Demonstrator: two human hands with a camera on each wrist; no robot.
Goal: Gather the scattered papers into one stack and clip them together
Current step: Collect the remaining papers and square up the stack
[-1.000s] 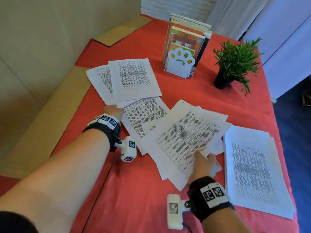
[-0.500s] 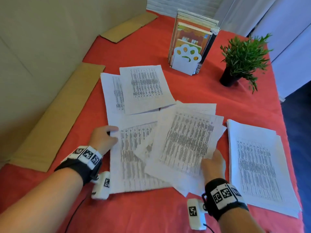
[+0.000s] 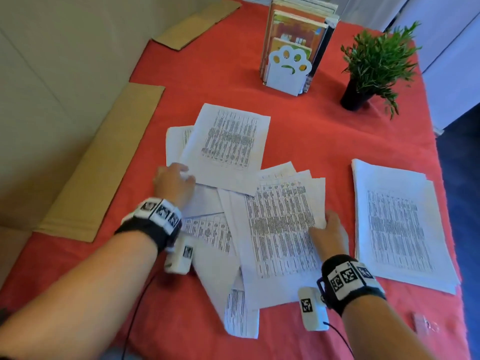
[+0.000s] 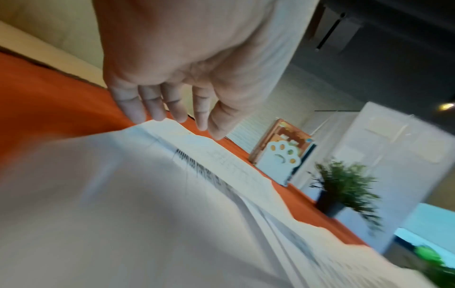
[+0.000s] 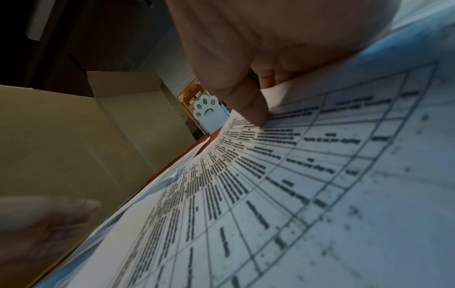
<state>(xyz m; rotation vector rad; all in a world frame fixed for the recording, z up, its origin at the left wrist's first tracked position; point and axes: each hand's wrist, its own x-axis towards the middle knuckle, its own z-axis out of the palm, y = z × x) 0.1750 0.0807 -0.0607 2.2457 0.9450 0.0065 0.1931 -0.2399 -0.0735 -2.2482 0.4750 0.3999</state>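
Printed sheets lie scattered on the red tablecloth (image 3: 298,131). Two far sheets (image 3: 226,141) overlap a fanned middle bundle (image 3: 280,229), and more sheets (image 3: 241,315) stick out below it. My left hand (image 3: 174,183) touches the left edge of the far sheets, its fingers (image 4: 172,109) straight and pointing down. My right hand (image 3: 328,227) pinches the middle bundle's right edge, with the thumb (image 5: 248,101) on top of the printed page (image 5: 295,175). A neater stack (image 3: 400,224) lies to the right. A small pale object (image 3: 426,326), too blurred to identify, sits near the front right corner.
A bookstand with a white paw-shaped end (image 3: 288,68) holds books at the back. A potted green plant (image 3: 374,66) stands to its right. Flat cardboard strips (image 3: 104,165) line the left table edge against a beige wall. The table's right edge drops off beside the neat stack.
My left hand has moved forward from the lower left sheet to the far sheets, which now lie closer to the middle bundle. My right hand keeps its hold on the bundle.
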